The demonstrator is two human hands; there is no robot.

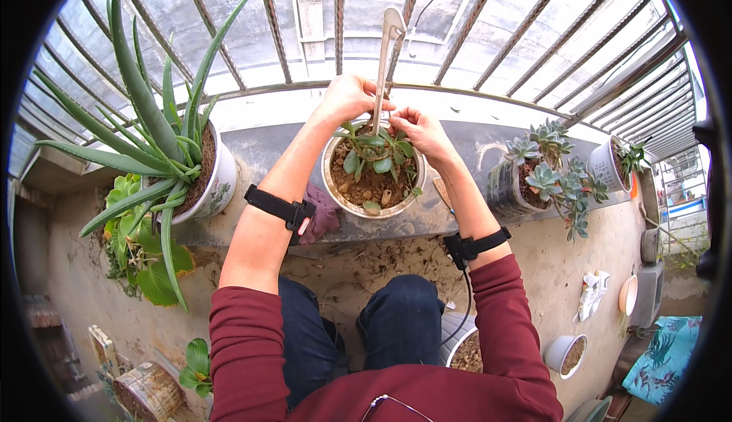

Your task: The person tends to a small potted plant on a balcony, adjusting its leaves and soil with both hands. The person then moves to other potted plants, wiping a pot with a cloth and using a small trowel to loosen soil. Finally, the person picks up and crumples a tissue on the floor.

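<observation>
A round pot (374,210) with brown soil and a small green-leaved plant (382,153) stands on the grey ledge before me. A pale flat stake (382,73) with a hooked top rises upright from the pot's back part, beside a thin brown stem. My left hand (355,100) is at the stake, its fingertips just behind and around it. My right hand (416,129) is on the other side, thumb and forefinger pinched together close to the stem. What the fingertips hold is too small to tell.
A large potted aloe (220,176) stands left, a potted succulent (509,187) and a white pot (606,164) right. A purple cloth (321,213) lies beside the middle pot. Metal bars (339,27) rise behind the ledge. A soil-filled pot (457,336) stands by my knee.
</observation>
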